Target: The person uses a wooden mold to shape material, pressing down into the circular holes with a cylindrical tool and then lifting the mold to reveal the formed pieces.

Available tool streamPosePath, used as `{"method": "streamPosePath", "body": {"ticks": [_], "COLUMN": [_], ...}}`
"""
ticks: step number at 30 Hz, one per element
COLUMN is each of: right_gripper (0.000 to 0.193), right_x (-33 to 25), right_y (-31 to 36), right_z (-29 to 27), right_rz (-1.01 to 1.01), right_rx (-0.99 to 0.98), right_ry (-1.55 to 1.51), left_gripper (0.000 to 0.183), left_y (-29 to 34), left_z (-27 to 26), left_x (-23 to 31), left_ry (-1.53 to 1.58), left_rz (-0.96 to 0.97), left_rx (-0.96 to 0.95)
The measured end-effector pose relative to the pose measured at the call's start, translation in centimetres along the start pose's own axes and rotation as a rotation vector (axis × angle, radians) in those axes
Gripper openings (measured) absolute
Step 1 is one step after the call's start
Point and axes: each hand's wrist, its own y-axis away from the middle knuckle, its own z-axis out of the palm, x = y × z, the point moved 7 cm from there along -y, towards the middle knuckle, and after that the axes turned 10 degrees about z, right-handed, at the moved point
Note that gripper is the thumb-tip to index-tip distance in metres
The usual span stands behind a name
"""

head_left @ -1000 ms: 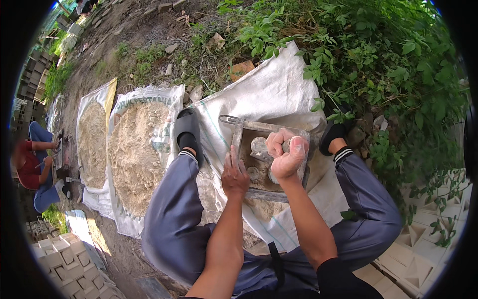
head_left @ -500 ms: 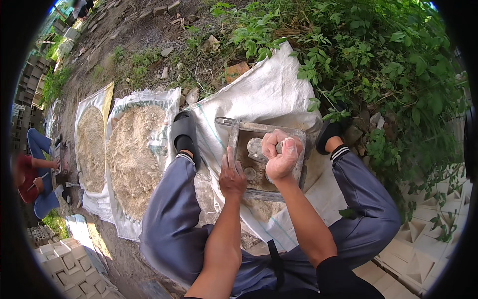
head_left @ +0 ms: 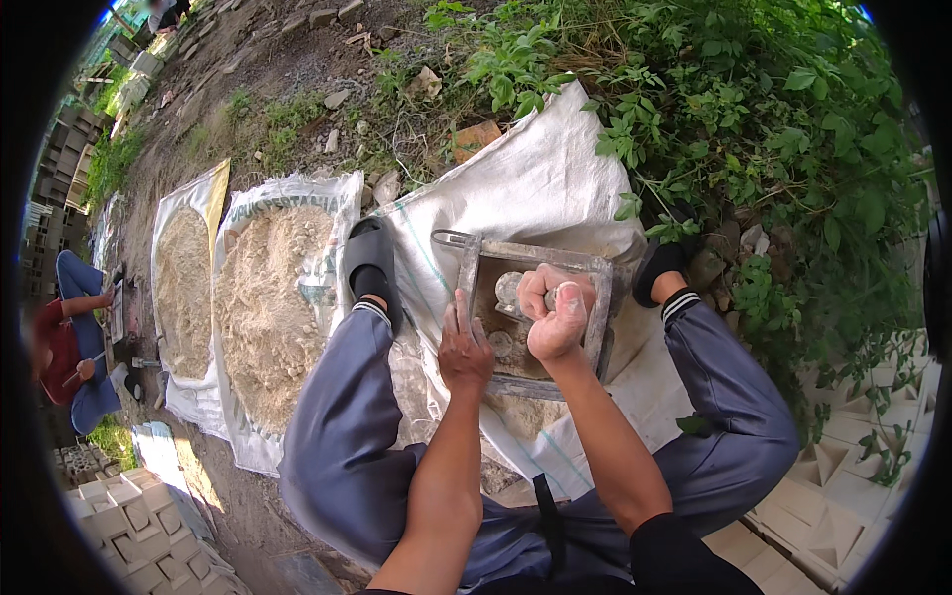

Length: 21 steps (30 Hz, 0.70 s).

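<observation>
Our right hand [head_left: 555, 315] is clenched round a tool, pressing into the mould [head_left: 531, 315]; our left hand [head_left: 464, 349] rests open on its near-left rim.

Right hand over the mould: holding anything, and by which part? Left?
Right hand is fisted around a small grey tool above the metal mould; the gripped part is hidden. Left hand holds nothing, resting open on the mould's near-left edge.
</observation>
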Motion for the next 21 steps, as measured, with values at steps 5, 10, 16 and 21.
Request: {"method": "streamPosePath", "body": {"ticks": [5, 10, 16, 21], "right_gripper": [0.061, 0.06, 0.061, 0.065], "right_x": [-0.2, 0.3, -0.1, -0.3], "right_y": [-0.7, -0.6, 0.0, 0.2], "right_z": [1.7, 1.0, 1.1, 0.0], "right_rz": [-0.052, -0.093, -0.045, -0.04], "right_rx": [-0.128, -0.122, -0.078, -0.002], "right_ry": [0.171, 0.181, 0.123, 0.012], "left_gripper": [0.054, 0.051, 0.053, 0.053], "left_y": [-0.1, 0.1, 0.2, 0.4], "left_z": [0.3, 0.4, 0.2, 0.3], "left_x": [-0.6, -0.4, -0.1, -0.9], "left_ry": [0.029, 0.024, 0.015, 0.029], "left_rz": [0.02, 0.03, 0.028, -0.03], "left_rx": [0.039, 0.02, 0.019, -0.009]}}
